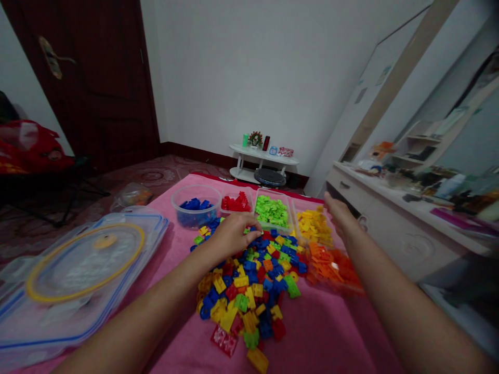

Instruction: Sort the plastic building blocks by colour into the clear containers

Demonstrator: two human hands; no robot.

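the heap of mixed toy blocks lies on the pink-covered tabletop, between the two forearms. its long axis runs roughly from the wearer outward, narrow and scattered at the near end, broad at the far end. the left hand is clearly the nearer one: it is over the far left part of the heap, palm down, fingers curled and the thumb brought toward them. whether it pinches a block between the tips i cannot tell.

the right hand is well apart from the heap, off to its right, beside the outer edge of the box of yellow blocks. it shows edge-on, with no block visible in it; how its fingers stand i cannot tell.

the containers curve around the heap's far and right sides: blue blocks in a round tub, then red blocks, light green blocks, the yellow ones, and orange blocks nearest the wearer. from the left hand, the red and green boxes lie just beyond; the yellow lies across to the right.
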